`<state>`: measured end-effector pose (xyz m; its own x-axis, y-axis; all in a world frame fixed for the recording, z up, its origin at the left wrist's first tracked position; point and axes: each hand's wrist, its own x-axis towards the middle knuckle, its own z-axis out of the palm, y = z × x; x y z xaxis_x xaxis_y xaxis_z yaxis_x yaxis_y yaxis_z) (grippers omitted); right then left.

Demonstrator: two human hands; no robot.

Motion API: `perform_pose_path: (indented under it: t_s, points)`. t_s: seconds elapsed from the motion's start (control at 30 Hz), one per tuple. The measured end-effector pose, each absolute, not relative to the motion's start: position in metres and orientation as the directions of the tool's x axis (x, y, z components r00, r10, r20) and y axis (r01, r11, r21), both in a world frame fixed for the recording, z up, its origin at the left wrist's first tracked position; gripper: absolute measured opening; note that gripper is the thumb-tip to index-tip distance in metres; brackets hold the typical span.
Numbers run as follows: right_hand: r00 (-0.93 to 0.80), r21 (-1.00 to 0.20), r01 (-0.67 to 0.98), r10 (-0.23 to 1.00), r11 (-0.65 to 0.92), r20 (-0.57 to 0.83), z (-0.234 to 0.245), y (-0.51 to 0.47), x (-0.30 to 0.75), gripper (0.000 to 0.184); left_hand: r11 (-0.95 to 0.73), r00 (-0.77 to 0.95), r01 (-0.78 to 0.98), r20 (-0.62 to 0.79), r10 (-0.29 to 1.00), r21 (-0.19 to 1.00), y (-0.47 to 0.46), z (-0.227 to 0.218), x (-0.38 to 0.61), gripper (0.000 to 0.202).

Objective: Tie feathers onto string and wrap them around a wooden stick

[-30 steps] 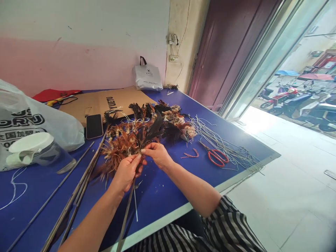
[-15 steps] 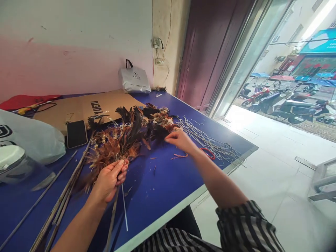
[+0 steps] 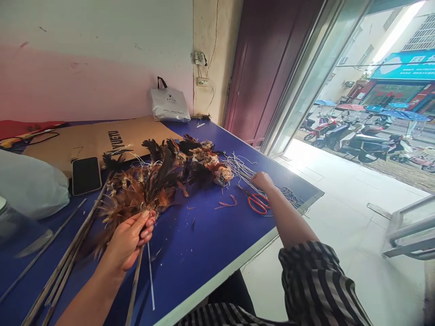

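Observation:
My left hand (image 3: pixel 131 237) is closed in a pinch at the base of a bunch of brown and black feathers (image 3: pixel 136 192). A thin wooden stick (image 3: pixel 135 287) comes out below that hand; its join with the feathers is hidden by my fingers. My right hand (image 3: pixel 263 181) reaches over a spread of pale strings (image 3: pixel 239 165), fingers curled in and fingertips at the strings. Whatever it grips cannot be made out. Just below it lie red-handled scissors (image 3: pixel 258 203). More feather clusters (image 3: pixel 207 158) lie between the two hands.
Several sticks (image 3: pixel 70 253) and a phone (image 3: pixel 86 175) lie at left, near a white plastic bag (image 3: pixel 30 185). Behind are flat cardboard (image 3: pixel 84 136) and a silver bag (image 3: pixel 170 104). A red twisted cord (image 3: pixel 227 203) and white strip (image 3: pixel 151 276) lie on the blue table (image 3: pixel 204 253).
My right hand has moved right, from beside the feather clusters to the strings, uncovering the scissors. My left hand keeps its pinch on the feathers. The view has shifted slightly to the right.

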<state>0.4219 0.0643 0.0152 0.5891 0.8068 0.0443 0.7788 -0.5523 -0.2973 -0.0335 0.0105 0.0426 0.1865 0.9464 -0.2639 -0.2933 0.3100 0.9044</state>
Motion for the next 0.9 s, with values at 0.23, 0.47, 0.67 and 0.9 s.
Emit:
perform_pose_path:
  t_s: [0.23, 0.47, 0.67, 0.9]
  points:
    - [0.612, -0.31, 0.758, 0.79, -0.574, 0.035, 0.011, 0.089, 0.408, 0.021, 0.319, 0.175, -0.296, -0.277, 0.945, 0.901, 0.01, 0.045, -0.032, 0.031]
    - [0.695, -0.389, 0.671, 0.719, -0.631, 0.032, 0.001, 0.118, 0.398, 0.022, 0.316, 0.18, -0.301, -0.272, 0.945, 0.9, 0.011, 0.041, -0.035, 0.031]
    - [0.695, -0.604, 0.605, 0.715, -0.518, 0.083, 0.014, 0.115, 0.415, 0.02, 0.315, 0.178, -0.314, -0.27, 0.946, 0.896, 0.012, 0.041, -0.036, 0.03]
    - [0.63, -0.816, 0.481, 0.774, -0.322, 0.066, 0.048, 0.096, 0.441, 0.025, 0.316, 0.176, -0.354, -0.269, 0.947, 0.88, 0.014, 0.042, -0.036, 0.024]
